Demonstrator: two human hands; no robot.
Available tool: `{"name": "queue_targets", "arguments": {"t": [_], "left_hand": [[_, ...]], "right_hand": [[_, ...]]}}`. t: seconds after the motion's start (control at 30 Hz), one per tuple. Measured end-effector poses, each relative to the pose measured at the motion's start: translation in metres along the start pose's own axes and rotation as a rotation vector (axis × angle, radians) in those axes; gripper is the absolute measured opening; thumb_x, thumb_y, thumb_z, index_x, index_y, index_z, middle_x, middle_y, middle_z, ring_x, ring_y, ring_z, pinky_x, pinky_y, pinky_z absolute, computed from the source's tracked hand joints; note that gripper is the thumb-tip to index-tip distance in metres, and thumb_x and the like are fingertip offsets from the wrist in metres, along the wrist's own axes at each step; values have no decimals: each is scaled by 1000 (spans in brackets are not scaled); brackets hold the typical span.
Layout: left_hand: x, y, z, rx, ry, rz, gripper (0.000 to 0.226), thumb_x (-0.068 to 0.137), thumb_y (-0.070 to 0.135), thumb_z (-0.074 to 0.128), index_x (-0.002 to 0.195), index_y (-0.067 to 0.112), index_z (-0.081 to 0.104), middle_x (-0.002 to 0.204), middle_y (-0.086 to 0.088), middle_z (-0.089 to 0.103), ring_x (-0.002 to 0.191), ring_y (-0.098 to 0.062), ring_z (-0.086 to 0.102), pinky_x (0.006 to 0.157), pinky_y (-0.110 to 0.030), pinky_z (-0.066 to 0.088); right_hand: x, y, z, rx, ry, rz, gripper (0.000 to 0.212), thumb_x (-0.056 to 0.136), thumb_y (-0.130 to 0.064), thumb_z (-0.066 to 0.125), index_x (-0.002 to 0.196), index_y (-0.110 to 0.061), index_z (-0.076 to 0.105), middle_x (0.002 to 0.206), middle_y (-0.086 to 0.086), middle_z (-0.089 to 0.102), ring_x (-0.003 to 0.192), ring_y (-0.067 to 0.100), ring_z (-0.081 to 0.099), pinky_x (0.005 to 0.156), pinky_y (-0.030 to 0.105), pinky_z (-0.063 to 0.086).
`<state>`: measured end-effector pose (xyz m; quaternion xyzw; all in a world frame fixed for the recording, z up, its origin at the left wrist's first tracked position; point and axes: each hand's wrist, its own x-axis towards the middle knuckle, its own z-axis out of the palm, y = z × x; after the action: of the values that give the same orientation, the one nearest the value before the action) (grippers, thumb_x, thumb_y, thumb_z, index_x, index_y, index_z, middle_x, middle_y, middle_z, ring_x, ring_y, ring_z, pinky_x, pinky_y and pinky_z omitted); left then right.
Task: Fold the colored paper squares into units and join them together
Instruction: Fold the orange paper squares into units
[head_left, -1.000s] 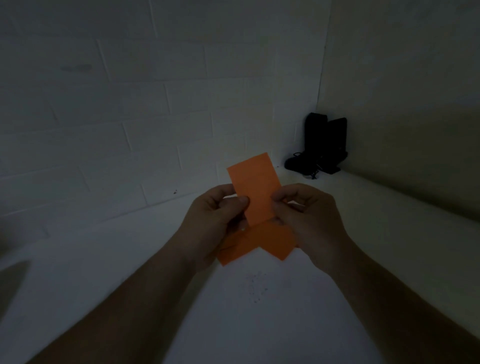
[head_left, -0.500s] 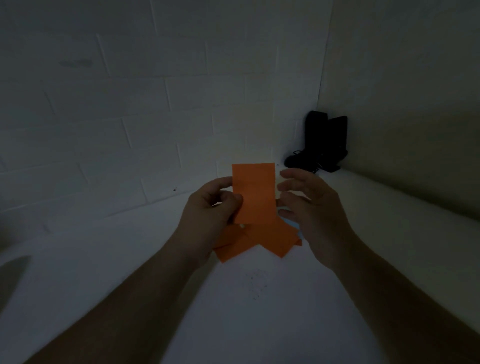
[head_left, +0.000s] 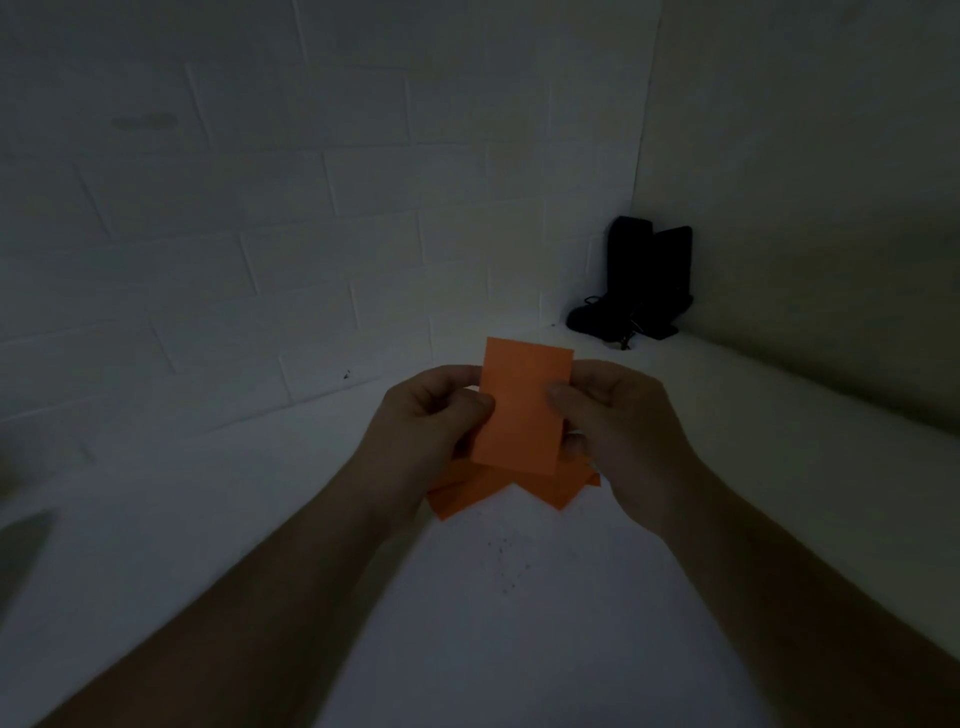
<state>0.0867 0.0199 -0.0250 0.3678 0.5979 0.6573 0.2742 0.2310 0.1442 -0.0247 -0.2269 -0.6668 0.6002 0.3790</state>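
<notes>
Right hand has come back in since half a second ago: then it hung spread and clear of the sheet, now its thumb lies on the right edge of the orange paper with the fingers curled behind, pinching it. Left hand keeps its hold on the left edge, thumb on the front face, fingers tucked behind. Sheet itself sits a little more upright and squarer to the viewer than before, raised between the two hands above the white table, not touching it. It reads as a tall folded rectangle, with a faint crease line near the top edge. Below and behind it, more orange folded pieces fan out in points under both hands; whether they lie on the table or are held along with the upper sheet cannot be told in this dim light. They look about where they were a moment ago. Both forearms reach in from the bottom of the view. No container in sight holds any of the paper. Far corner, where the white block wall meets the side wall: a black object standing upright with a dark cord bundled at its foot, well apart from the hands. Small dark specks mark the table surface near the arms.
</notes>
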Motion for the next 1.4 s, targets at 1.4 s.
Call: {"name": "queue_targets", "arguments": {"t": [1.4], "left_hand": [[1,-1,0,-29,34,86,22,92,7,74,111,17,74,87,-19,69,83,-25,69,84,-38,60]], "right_hand": [[-4,-5,0,-22,21,-49,20,90,-16,71,100,-34,72,92,7,74,77,24,66,63,40,51]]}}
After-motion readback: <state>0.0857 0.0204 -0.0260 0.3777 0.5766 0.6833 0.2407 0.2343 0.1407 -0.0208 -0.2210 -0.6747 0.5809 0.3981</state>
